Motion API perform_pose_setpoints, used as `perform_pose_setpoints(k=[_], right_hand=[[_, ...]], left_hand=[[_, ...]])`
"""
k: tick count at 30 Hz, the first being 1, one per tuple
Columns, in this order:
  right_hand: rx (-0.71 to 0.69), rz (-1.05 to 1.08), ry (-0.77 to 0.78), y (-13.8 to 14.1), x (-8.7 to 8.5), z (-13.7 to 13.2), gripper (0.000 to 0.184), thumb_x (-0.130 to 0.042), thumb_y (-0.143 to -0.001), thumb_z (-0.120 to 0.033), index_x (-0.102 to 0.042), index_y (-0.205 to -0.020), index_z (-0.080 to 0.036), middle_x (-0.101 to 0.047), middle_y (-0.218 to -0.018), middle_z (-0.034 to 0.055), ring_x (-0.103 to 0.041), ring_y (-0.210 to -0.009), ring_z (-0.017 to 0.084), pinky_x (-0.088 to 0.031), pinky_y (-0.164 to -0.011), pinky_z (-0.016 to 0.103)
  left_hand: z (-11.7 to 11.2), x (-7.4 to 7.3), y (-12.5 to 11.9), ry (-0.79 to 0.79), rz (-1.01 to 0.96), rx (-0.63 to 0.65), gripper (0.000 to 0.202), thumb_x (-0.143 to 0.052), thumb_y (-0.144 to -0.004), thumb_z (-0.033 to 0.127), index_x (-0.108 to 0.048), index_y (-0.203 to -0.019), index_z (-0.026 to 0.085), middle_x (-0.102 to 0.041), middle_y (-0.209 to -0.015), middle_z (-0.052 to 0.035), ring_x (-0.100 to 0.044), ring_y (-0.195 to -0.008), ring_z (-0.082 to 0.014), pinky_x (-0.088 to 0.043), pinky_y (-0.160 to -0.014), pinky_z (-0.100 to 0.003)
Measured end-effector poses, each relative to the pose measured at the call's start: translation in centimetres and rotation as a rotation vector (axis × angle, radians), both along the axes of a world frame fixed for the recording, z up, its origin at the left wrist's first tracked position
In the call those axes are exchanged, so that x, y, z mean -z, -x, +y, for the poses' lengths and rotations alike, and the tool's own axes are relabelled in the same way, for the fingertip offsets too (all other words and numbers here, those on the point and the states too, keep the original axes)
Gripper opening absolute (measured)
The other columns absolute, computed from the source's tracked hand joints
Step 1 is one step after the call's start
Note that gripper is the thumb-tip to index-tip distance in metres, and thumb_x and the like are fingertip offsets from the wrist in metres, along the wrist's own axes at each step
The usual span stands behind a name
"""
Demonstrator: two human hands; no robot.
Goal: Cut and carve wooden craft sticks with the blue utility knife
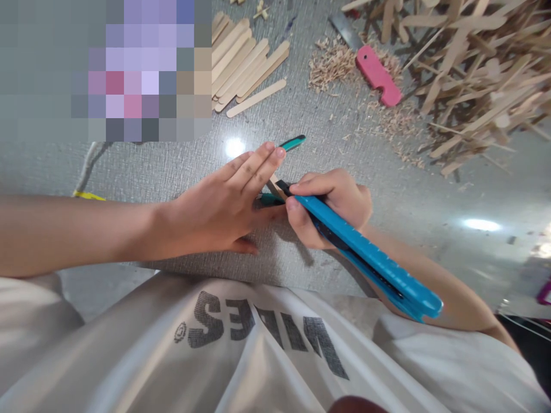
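Observation:
My right hand [333, 203] is closed round a long blue utility knife [370, 261], whose blade end points at a small wooden stick piece [274, 186] on the grey table. My left hand [224, 206] lies flat with its fingers stretched out, pressing down over that piece and over a teal-handled tool [291, 143] whose tip shows beyond the fingertips. The knife tip sits right beside my left fingertips. Most of the stick piece is hidden under my hands.
A row of flat wooden sticks [245, 66] lies at the back centre. A pink cutter [377, 76] rests among wood shavings [333, 63]. A big heap of wooden sticks and splinters [477, 69] fills the back right. The table's front edge runs just below my hands.

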State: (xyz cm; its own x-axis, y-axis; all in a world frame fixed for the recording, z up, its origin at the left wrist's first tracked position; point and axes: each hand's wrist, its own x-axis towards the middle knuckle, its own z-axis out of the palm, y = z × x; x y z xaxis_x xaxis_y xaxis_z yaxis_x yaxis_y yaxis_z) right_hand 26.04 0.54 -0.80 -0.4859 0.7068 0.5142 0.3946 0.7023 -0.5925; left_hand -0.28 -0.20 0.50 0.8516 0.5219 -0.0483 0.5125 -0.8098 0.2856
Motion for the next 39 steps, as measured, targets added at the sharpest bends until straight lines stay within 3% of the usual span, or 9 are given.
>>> perform_pose_setpoints(k=[5, 11, 18, 24, 39], right_hand=[[0.026, -0.032, 0.005, 0.1, 0.0, -0.2, 0.012, -0.069, -0.112, -0.028, -0.064, -0.118, -0.036, -0.084, -0.085, -0.0033, -0.075, -0.058, 0.018, -0.054, -0.048, 0.032], [0.027, 0.002, -0.008, 0.1, 0.0, -0.1, 0.025, -0.076, -0.104, -0.024, -0.063, -0.123, -0.033, -0.084, -0.088, -0.0057, -0.077, -0.063, 0.014, -0.058, -0.057, 0.023], [-0.003, -0.006, -0.001, 0.3, -0.3, 0.2, 0.020, -0.073, -0.103, -0.020, -0.063, -0.115, -0.032, -0.082, -0.086, -0.0047, -0.073, -0.058, 0.013, -0.053, -0.051, 0.025], [-0.047, 0.003, 0.050, 0.4, 0.1, 0.3, 0.013, -0.065, -0.109, -0.024, -0.060, -0.113, -0.036, -0.070, -0.072, -0.0067, -0.064, -0.051, 0.017, -0.051, -0.048, 0.031], [-0.066, 0.020, -0.006, 0.2, 0.1, 0.6, 0.019, -0.070, -0.102, -0.019, -0.059, -0.109, -0.033, -0.070, -0.072, -0.0072, -0.062, -0.050, 0.015, -0.049, -0.046, 0.030]], left_hand=[[0.0, -0.1, -0.1, 0.018, 0.017, -0.009, 0.105, -0.083, -0.111, 0.066, -0.033, -0.192, 0.023, -0.009, -0.208, -0.0239, -0.016, -0.192, -0.0531, -0.026, -0.157, -0.071], [0.0, 0.0, 0.1, 0.021, -0.010, -0.011, 0.105, -0.081, -0.111, 0.064, -0.030, -0.194, 0.025, -0.008, -0.209, -0.0218, -0.016, -0.192, -0.0527, -0.028, -0.157, -0.070], [-0.1, 0.2, 0.0, 0.016, -0.013, -0.015, 0.097, -0.081, -0.111, 0.064, -0.038, -0.190, 0.028, -0.007, -0.209, -0.0185, -0.015, -0.192, -0.0525, -0.027, -0.157, -0.070], [0.2, -0.2, -0.1, 0.042, 0.042, 0.006, 0.103, -0.080, -0.110, 0.072, -0.036, -0.191, 0.027, -0.011, -0.209, -0.0198, -0.013, -0.192, -0.0529, -0.028, -0.156, -0.072], [-0.3, 0.8, 0.5, -0.067, -0.076, -0.004, 0.108, -0.089, -0.103, 0.077, -0.041, -0.184, 0.023, -0.017, -0.206, -0.0281, -0.028, -0.190, -0.0546, -0.034, -0.154, -0.068]])
